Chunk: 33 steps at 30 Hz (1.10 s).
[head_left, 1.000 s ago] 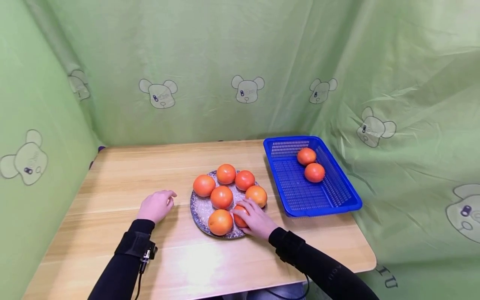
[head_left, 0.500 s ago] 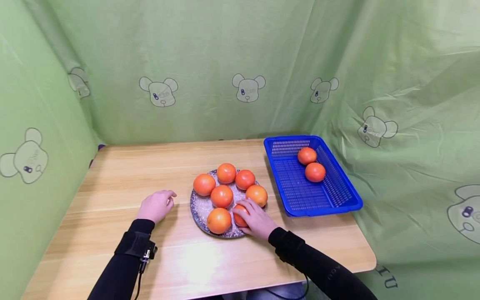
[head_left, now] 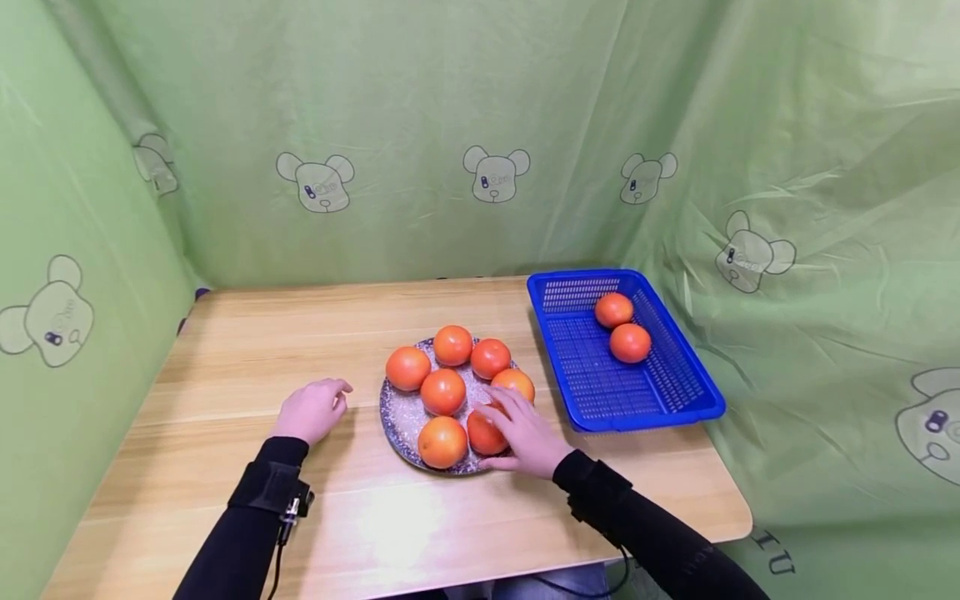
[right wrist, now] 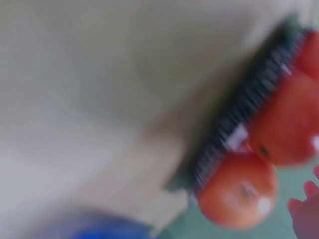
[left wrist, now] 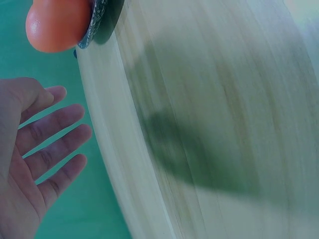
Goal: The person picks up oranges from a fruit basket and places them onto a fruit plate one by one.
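A speckled purple-grey plate point(head_left: 405, 414) on the table bears several smooth, round orange-red fruits, one of them a centre fruit point(head_left: 443, 392). My right hand point(head_left: 528, 437) is over the plate's near right side, fingers spread around a red fruit point(head_left: 486, 432) that they partly hide. In the blurred right wrist view, its fingertips point(right wrist: 310, 191) show apart from a fruit point(right wrist: 239, 191) by the plate rim. Left of the plate, my left hand point(head_left: 311, 410) holds nothing; its fingers are loosely bent in the left wrist view, below another fruit point(left wrist: 59, 25).
A blue perforated basket point(head_left: 573, 392) stands right of the plate, with two red fruits point(head_left: 629, 343) near its right wall. Behind the wooden table point(head_left: 247, 350) hangs a green curtain point(head_left: 405, 242). Cables run from both wrist cameras.
My right hand has shifted slightly right and its fingers have spread away from the red fruit, which now shows more and sits a little farther right. The left hand stays put.
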Each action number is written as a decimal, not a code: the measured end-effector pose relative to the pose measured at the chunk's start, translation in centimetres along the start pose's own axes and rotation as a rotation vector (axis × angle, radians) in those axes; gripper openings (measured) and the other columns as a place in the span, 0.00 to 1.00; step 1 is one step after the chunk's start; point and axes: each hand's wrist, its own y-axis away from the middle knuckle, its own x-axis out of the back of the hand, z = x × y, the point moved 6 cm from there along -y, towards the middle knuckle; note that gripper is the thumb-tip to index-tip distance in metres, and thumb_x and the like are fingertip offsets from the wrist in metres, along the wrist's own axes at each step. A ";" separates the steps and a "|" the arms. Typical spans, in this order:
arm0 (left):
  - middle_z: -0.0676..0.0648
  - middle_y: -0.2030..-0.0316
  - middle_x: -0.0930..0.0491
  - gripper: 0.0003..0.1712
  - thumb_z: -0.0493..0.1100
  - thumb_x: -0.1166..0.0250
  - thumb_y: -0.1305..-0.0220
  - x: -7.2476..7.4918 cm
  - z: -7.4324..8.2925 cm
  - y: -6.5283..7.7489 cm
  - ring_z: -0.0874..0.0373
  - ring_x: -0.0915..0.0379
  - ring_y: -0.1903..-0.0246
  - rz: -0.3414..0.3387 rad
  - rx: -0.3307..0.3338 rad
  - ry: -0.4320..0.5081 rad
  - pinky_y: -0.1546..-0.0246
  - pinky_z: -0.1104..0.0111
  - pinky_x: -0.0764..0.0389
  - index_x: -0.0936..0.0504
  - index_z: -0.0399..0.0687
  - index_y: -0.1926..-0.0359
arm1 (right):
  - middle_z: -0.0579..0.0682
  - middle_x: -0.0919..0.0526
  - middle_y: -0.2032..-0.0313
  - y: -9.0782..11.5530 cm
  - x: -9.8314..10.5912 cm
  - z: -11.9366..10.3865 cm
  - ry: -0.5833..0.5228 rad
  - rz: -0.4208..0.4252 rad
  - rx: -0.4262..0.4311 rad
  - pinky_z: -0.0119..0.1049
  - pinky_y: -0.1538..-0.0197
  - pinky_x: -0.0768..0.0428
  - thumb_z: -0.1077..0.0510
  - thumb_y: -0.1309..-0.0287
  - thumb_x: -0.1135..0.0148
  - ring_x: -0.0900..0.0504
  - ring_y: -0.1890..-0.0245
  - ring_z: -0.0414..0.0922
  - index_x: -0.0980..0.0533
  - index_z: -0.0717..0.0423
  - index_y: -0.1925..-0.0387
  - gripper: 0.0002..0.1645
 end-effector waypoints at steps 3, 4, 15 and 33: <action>0.39 0.55 0.15 0.13 0.37 0.44 0.39 0.1 0.2 -0.6 0.40 0.19 0.56 0.007 -0.012 0.004 0.57 0.49 0.19 0.16 0.42 0.57 | 0.64 0.38 0.32 -0.2 3.6 0.9 -0.024 0.009 -0.036 0.58 0.31 0.40 0.34 0.54 0.30 0.40 0.31 0.61 0.36 0.56 0.32 0.53; 0.39 0.56 0.15 0.13 0.37 0.44 0.39 0.2 0.3 -0.7 0.40 0.18 0.57 0.010 -0.016 0.006 0.58 0.49 0.19 0.16 0.42 0.57 | 0.64 0.39 0.31 -0.2 5.0 1.2 -0.032 0.020 -0.053 0.59 0.30 0.41 0.34 0.53 0.31 0.41 0.31 0.61 0.37 0.57 0.32 0.53; 0.39 0.60 0.15 0.12 0.36 0.43 0.40 -0.5 0.4 -0.6 0.41 0.18 0.62 0.012 -0.034 0.031 0.64 0.50 0.19 0.16 0.42 0.59 | 0.58 0.27 0.38 -0.6 16.3 9.6 0.028 0.098 -0.327 0.55 0.35 0.33 0.47 0.43 0.34 0.30 0.37 0.58 0.31 0.56 0.36 0.36; 0.42 0.63 0.14 0.09 0.35 0.40 0.42 -0.8 -1.9 4.3 0.47 0.18 0.67 -0.043 0.034 0.010 0.65 0.51 0.20 0.16 0.42 0.61 | 0.72 0.27 0.45 5.2 4.8 26.4 -0.017 -0.443 -1.107 0.54 0.42 0.27 0.55 0.53 0.35 0.28 0.45 0.66 0.25 0.68 0.50 0.29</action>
